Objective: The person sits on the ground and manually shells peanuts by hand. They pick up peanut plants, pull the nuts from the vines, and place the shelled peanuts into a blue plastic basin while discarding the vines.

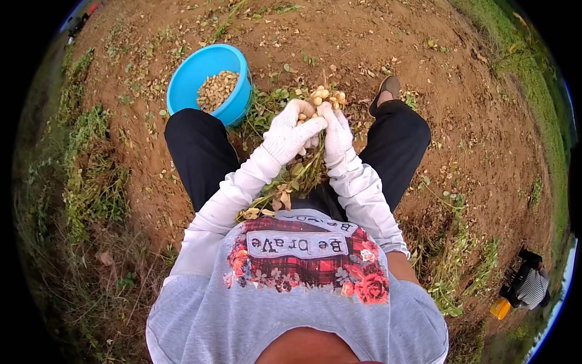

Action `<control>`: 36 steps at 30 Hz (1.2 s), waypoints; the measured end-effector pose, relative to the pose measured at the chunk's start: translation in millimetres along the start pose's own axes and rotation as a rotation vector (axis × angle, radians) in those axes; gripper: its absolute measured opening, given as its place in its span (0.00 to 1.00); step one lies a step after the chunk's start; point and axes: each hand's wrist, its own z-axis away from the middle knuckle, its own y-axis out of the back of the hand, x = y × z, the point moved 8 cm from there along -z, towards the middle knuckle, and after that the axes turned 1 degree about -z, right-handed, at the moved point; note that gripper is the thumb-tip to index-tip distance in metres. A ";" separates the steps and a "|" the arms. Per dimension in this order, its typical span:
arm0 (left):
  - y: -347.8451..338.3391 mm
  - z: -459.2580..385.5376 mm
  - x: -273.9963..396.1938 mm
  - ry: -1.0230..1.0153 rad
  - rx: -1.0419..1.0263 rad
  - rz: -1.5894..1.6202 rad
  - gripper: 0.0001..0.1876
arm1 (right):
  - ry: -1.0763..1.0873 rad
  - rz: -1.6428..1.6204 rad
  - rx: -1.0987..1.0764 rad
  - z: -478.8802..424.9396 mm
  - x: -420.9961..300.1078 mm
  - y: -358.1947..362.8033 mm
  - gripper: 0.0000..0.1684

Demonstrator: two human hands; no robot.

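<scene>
In white knit gloves, both my hands meet in front of me over a peanut plant. My left hand (291,129) is curled around several loose peanuts (302,119) in their shells. My right hand (335,125) grips the plant's root end, where a cluster of peanut pods (320,94) sticks out past the fingertips. The plant's leafy stems (311,170) hang down between my forearms towards my lap. A blue plastic bucket (247,98), tilted, stands beyond my left knee, with a heap of peanuts (217,91) inside. My fingers partly hide the root and the peanuts.
Green peanut plants (268,107) lie on the soil beside the bucket. Piles of pulled plants lie at left (97,177) and right (448,259). A person (529,284) is at the far right by a yellow bucket (500,308); another person (75,25) is far off at upper left.
</scene>
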 end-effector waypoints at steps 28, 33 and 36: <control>50.5 -2.1 40.7 -0.170 0.167 -0.465 0.36 | 0.120 0.329 -0.171 2.5 3.5 -22.5 0.21; 32.2 -9.8 17.6 -0.260 0.318 -0.255 0.33 | 0.338 0.612 -0.106 -3.4 11.8 -6.3 0.28; 28.2 -14.9 13.6 -0.055 0.169 -0.028 0.33 | 0.276 0.569 -0.109 -1.9 10.0 -9.3 0.27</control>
